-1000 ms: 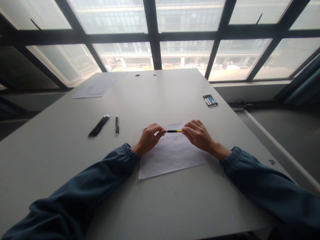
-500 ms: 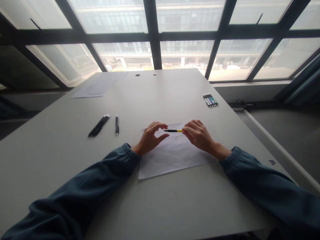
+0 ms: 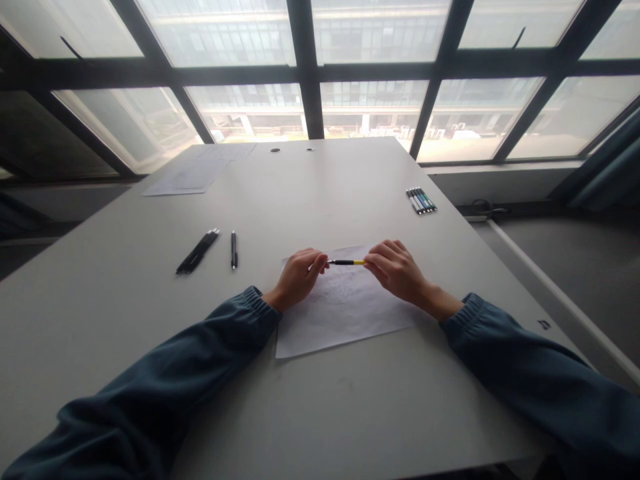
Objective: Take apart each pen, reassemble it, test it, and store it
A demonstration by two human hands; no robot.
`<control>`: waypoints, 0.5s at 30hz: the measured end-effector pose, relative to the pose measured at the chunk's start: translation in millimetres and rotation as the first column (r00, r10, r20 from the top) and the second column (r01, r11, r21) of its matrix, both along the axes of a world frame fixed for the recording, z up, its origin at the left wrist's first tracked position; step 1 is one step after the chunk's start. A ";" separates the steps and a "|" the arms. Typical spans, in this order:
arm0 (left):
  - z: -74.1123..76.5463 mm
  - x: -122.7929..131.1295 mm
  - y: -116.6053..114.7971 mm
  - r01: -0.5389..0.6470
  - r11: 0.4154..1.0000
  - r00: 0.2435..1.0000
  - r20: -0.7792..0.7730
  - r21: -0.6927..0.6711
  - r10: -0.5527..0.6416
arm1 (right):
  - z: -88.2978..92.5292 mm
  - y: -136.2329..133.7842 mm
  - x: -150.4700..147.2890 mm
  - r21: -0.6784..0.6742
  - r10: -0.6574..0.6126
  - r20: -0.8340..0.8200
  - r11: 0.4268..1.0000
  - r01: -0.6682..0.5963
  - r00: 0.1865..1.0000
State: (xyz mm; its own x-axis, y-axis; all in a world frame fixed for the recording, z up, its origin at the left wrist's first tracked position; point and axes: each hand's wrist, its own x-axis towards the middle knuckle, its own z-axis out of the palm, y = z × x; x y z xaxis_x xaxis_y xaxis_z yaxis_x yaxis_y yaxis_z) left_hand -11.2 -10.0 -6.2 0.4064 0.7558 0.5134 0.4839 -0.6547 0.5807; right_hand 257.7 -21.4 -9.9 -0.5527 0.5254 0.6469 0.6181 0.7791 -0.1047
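A black and yellow pen (image 3: 346,262) lies level in the air between my two hands, just above a white sheet of paper (image 3: 345,313) with a faint pencil drawing. My right hand (image 3: 396,270) is closed round the pen's yellow end. My left hand (image 3: 299,277) is curled, its fingertips pinching the pen's dark tip. Both forearms, in dark blue sleeves, rest on the grey table (image 3: 300,200).
To the left lie two black pens side by side (image 3: 198,251) and a single black pen (image 3: 233,249). A row of several markers (image 3: 421,200) sits at the right near the table's edge. More paper sheets (image 3: 195,173) lie at the far left, under the windows.
My left hand opened its fingers and came off the pen's tip half a second ago, then closed on the tip again. The right hand and pen have stayed in place.
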 end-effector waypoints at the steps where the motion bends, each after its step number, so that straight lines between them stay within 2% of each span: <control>1: 0.2 0.2 -0.1 0.002 1.000 1.000 -0.002 -0.001 -0.002 | 0.0 0.0 0.1 -0.001 0.002 0.001 1.000 -0.002 1.000; 15: 2.6 2.2 -1.4 0.012 0.997 1.000 -0.029 0.070 -0.010 | 0.5 -0.5 -0.2 0.007 0.001 0.008 1.000 -0.001 1.000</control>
